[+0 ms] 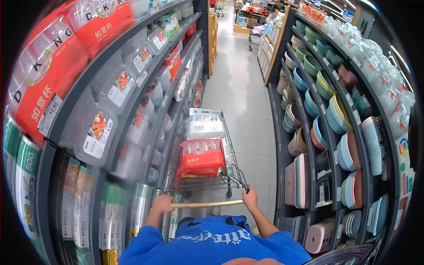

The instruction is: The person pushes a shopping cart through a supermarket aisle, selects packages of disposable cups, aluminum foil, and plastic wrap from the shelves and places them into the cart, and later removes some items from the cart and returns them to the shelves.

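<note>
My left hand is closed around the left end of the shopping cart's yellowish handle bar. Beyond the bar's other end, my right hand grips the dark right corner of the cart. In front of me stretches the wire shopping cart. Inside it, red packs of clear plastic cups lie stacked nearest the handle. A white and grey pack sits farther forward. Along the basket's right side stands a narrow box, partly hidden.
The left shelf holds cup packs, clear containers and boxed rolls, close beside the cart. Stacked plastic bowls and basins fill the right shelf. Tiled floor runs ahead between wooden shelf ends. A distant person is partly visible.
</note>
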Demonstrator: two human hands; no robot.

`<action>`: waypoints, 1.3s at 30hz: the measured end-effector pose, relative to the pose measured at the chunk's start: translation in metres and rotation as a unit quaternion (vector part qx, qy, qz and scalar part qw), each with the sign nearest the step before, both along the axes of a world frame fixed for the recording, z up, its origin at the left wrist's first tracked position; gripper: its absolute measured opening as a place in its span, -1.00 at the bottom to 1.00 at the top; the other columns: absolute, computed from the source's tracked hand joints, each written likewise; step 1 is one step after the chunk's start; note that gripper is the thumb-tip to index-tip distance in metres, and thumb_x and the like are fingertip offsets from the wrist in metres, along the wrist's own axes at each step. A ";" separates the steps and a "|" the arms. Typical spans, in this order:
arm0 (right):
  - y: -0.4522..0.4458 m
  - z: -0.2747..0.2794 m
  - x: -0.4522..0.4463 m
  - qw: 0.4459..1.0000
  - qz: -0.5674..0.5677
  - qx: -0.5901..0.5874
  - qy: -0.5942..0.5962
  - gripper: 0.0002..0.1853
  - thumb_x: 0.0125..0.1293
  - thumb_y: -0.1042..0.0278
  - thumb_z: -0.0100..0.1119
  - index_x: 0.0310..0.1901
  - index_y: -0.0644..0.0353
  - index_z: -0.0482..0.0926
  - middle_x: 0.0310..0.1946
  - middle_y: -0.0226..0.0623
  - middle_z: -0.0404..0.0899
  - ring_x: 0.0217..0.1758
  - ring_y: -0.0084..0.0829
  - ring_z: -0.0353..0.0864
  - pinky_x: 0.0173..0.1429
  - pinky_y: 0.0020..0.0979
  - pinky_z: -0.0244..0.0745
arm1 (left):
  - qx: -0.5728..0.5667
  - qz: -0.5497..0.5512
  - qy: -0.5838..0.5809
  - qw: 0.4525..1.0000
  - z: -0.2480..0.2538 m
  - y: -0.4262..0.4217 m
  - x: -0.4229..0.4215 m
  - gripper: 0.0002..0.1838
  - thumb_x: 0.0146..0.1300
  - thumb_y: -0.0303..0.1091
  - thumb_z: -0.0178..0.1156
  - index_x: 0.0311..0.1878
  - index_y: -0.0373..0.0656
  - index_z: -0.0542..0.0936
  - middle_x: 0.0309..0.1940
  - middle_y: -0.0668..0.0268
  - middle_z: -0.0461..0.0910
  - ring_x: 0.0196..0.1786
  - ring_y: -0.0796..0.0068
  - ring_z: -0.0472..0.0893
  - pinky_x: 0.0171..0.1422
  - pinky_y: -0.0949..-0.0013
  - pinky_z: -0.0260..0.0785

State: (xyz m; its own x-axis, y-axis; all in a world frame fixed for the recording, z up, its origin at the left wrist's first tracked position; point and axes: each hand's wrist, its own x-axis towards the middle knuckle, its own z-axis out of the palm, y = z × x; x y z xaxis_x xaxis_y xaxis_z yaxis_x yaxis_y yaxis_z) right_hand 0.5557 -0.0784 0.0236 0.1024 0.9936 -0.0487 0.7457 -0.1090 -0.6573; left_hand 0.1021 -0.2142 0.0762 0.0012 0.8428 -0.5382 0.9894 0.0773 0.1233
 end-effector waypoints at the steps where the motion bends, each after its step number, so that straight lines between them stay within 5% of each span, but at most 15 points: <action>1: 0.003 0.002 0.003 1.000 -0.001 -0.010 0.006 -0.53 0.22 0.30 0.27 0.18 0.19 0.53 -0.29 0.07 0.71 -0.16 0.09 0.73 0.00 0.00 0.59 | 0.000 0.003 0.002 1.000 0.001 0.003 0.003 -0.39 -0.01 0.05 0.40 0.16 0.10 0.68 0.06 0.24 0.69 0.27 0.20 0.57 0.40 -0.12 0.26; 16: 0.026 -0.008 0.010 0.999 -0.027 -0.005 0.018 -0.58 0.25 0.32 0.24 0.13 0.24 0.56 -0.42 -0.01 0.69 -0.31 -0.05 0.73 -0.13 -0.09 0.58 | 0.000 -0.020 0.019 1.000 -0.009 0.042 0.001 -0.34 -0.09 0.07 0.43 0.18 0.18 0.69 0.15 0.36 0.65 0.27 0.21 0.56 0.43 -0.16 0.25; 24: 0.059 -0.023 0.017 0.999 -0.019 -0.001 0.042 -0.58 0.26 0.36 0.23 0.14 0.33 0.55 -0.42 -0.03 0.70 -0.36 -0.18 0.76 -0.20 -0.19 0.61 | -0.001 -0.013 0.010 1.000 -0.006 0.072 0.002 -0.47 0.01 -0.05 0.33 0.14 0.19 0.72 0.11 0.30 0.66 0.26 0.23 0.57 0.34 -0.10 0.27; 30: 0.111 -0.031 0.016 0.997 -0.010 -0.019 0.073 -0.61 0.28 0.42 0.22 0.13 0.35 0.55 -0.40 -0.10 0.70 -0.36 -0.30 0.78 -0.27 -0.27 0.63 | 0.016 0.033 -0.073 0.997 -0.004 0.112 -0.011 -0.18 -0.35 0.07 0.63 0.16 0.20 0.69 0.08 0.33 0.66 0.32 0.20 0.51 0.38 -0.12 0.19; 36: 0.145 -0.014 -0.014 0.992 -0.025 -0.041 0.119 -0.57 0.25 0.39 0.23 0.15 0.35 0.54 -0.42 -0.08 0.71 -0.40 -0.30 0.74 -0.30 -0.27 0.60 | -0.008 0.005 -0.093 0.996 -0.008 0.163 -0.045 -0.10 -0.42 0.10 0.64 0.18 0.17 0.67 0.10 0.31 0.65 0.34 0.16 0.48 0.42 -0.23 0.11; 39: 0.161 -0.014 -0.030 0.982 -0.046 -0.076 0.165 -0.62 0.30 0.50 0.18 0.14 0.38 0.52 -0.28 -0.10 0.68 -0.33 -0.31 0.79 -0.36 -0.33 0.64 | -0.066 0.003 -0.091 0.994 -0.002 0.195 -0.062 -0.06 -0.38 0.10 0.63 0.26 0.16 0.62 0.16 0.29 0.63 0.37 0.12 0.46 0.52 -0.27 0.03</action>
State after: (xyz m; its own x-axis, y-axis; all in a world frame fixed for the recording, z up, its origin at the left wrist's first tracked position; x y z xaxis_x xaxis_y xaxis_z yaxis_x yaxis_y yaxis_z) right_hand 0.5261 0.0826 0.0096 0.1456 0.9593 -0.2420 0.4773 -0.2824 -0.8321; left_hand 0.0399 -0.0195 0.0738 0.1040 0.7655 -0.6350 0.9509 0.1106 0.2890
